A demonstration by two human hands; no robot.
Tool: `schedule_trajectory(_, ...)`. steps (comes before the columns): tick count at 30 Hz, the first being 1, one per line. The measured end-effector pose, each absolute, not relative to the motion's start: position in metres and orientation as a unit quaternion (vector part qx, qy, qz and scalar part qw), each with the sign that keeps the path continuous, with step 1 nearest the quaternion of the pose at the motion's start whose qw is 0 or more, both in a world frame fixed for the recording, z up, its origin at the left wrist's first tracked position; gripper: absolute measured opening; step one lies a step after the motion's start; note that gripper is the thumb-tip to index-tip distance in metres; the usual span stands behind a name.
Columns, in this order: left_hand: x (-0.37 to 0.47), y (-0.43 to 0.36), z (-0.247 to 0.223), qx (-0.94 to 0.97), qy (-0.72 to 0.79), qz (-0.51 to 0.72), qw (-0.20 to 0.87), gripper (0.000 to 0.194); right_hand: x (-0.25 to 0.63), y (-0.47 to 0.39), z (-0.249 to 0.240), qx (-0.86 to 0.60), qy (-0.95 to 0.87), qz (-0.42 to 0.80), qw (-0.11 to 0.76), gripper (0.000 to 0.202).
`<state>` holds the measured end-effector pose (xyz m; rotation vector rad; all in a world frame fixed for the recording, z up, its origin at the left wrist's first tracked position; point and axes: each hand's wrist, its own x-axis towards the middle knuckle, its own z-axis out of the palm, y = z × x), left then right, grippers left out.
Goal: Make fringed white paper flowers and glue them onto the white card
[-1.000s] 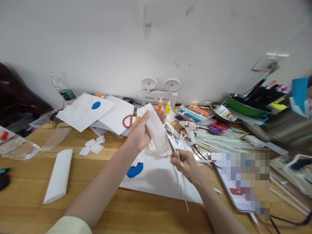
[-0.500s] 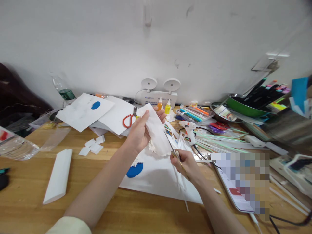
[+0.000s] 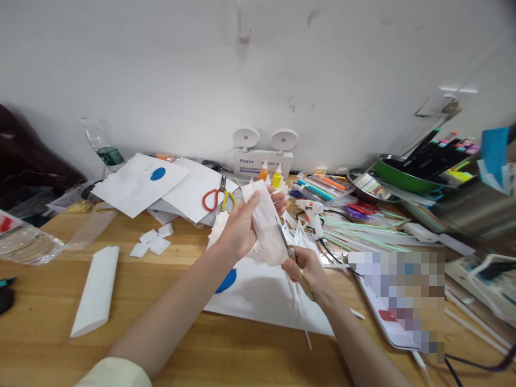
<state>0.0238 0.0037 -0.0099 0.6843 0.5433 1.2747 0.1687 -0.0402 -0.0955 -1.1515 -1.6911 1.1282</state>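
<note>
My left hand (image 3: pixel 241 228) pinches a folded strip of white paper (image 3: pixel 268 228) between thumb and fingers, holding it above the table. In my right hand (image 3: pixel 304 269) is a pair of scissors (image 3: pixel 293 252) with gold-coloured handles. Their blades lie along the right edge of the paper strip. Below both hands a white sheet (image 3: pixel 258 301) rests on the table, with a blue patch (image 3: pixel 226 280) on it partly covered by my left forearm. White crumpled scraps (image 3: pixel 300 236) lie just beyond the scissors.
Scissors with red and yellow handles (image 3: pixel 220 199) lie behind my left hand. A folded white paper (image 3: pixel 95 293) and several small white squares (image 3: pixel 155 242) are to the left. A glue gun (image 3: pixel 312 215), a phone (image 3: pixel 387 306) and a green bowl (image 3: pixel 407 174) of markers stand to the right.
My left hand and the paper strip have shifted slightly right. The scissor blades now overlap the strip's edge more closely, while my right hand stays nearly in place.
</note>
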Motion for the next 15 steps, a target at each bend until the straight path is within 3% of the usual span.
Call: schedule_trajectory(15,0.024,0.001,-0.006,0.298,0.254,0.569,0.724,0.029,0.164,-0.042,-0.083,-0.511,-0.641,0.42,0.389,0.051)
